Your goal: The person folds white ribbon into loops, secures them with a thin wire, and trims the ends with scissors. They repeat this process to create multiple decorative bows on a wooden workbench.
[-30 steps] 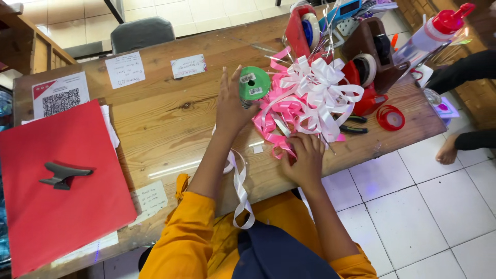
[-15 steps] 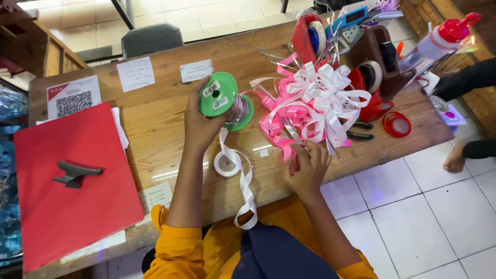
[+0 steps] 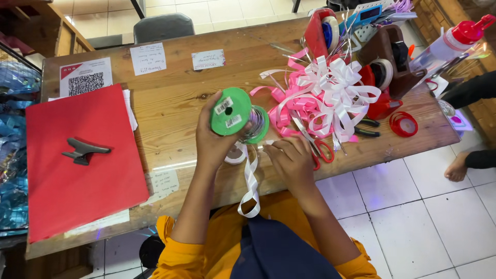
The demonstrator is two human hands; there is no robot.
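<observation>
Two hands were at work near the centre of the frame, above a wooden table (image 3: 170, 113). Left hand (image 3: 214, 142) was clenched round a green ribbon spool (image 3: 231, 111), held up off the tabletop w/ its flat green face toward the camera; two small white stickers sat on that face. White ribbon (image 3: 251, 181) trailed from the spool area down toward the lower centre, ending in a loop over the table's near edge, just above the person's orange sleeve and lap. Right hand (image 3: 292, 160) lay just right of the spool, fingers curled and pinching the white ribbon's end near the spool; grip itself partly hidden, so can't tell how tight.

Right of centre: a pink and white ribbon bow (image 3: 323, 98), big and looped, resting on the table, touching nothing held. Red-handled scissors (image 3: 321, 151) lay just beside the right hand, partly under the bow. Upper right: a red tape dispenser (image 3: 320, 31) and a brown tape dispenser (image 3: 390, 51). A red tape roll (image 3: 403, 124) lay flat at right, near the table edge. Left side of frame: a red paper sheet (image 3: 77, 186) w/ a grey clip (image 3: 82, 151) on it. A grey chair (image 3: 164, 26) stood at the top edge, beyond the table.
</observation>
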